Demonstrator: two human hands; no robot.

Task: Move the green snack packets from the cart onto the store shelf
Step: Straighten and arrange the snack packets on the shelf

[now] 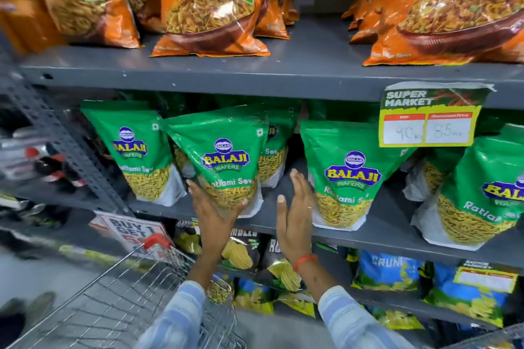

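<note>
Several green Balaji snack packets stand on the grey middle shelf (198,211). My left hand (217,214) cups the bottom of one green packet (224,156), which tilts at the shelf's front edge between two upright neighbours. Just right of it, my right hand (295,210) is held flat with fingers apart, touching nothing, in the gap beside another green packet (351,173). The wire cart (113,300) with a red handle sits at the lower left; no green packets show inside it.
Orange snack bags (209,0) fill the shelf above. A price tag (428,119) hangs from that shelf's edge at right. Dark and blue chip bags (388,269) line the shelf below. A slotted grey upright (65,144) stands at left.
</note>
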